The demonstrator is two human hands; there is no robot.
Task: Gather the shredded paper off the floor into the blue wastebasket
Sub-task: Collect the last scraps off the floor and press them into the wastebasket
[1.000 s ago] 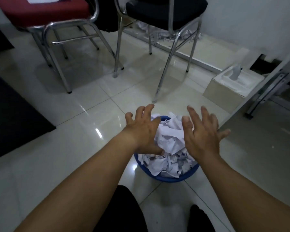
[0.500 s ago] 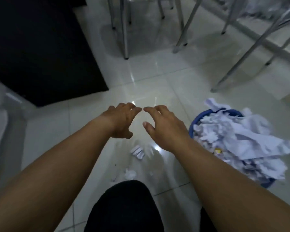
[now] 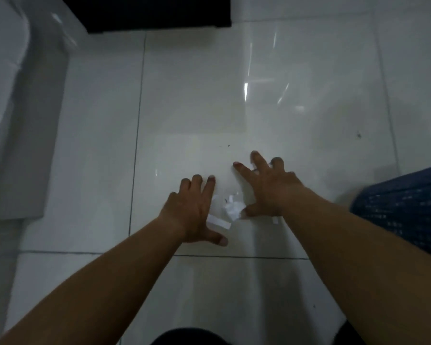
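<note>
A few white paper scraps [image 3: 232,210] lie on the glossy white floor tile between my hands, one of them a flat strip [image 3: 219,222] by my left thumb. My left hand [image 3: 194,210] rests flat on the tile with fingers spread, just left of the scraps. My right hand [image 3: 266,190] is down on the tile to their right, fingers splayed and thumb beside the crumpled scrap. The blue wastebasket [image 3: 406,210] shows only as a mesh side at the right edge, beside my right forearm.
A black mat [image 3: 157,13] lies at the top of the view. A pale, smooth white object [image 3: 13,115] fills the left side. My dark-clothed knees [image 3: 189,337] show at the bottom edge.
My view swung down and left, so the basket slid to the right edge. Both hands dropped from hovering onto the floor, on either side of the scraps.
</note>
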